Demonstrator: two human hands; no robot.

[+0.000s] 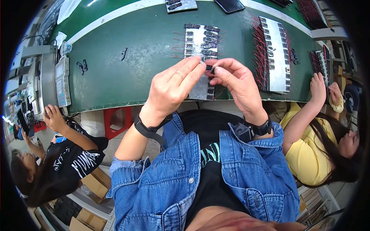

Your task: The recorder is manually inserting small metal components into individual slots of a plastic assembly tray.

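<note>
Because the small black component is so slight, the left hand and right hand seem to share it, fingers narrowed around it, between their fingertips. Beneath and beyond both hands, a pale metal plate carries columns of black modules, red wires trailing outward, probably to avoid tangling. Right of the right hand, a second plate is similarly loaded.

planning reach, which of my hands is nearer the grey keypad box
Left: the left hand is well right of the grey keypad box; the right hand is farther right.
</note>
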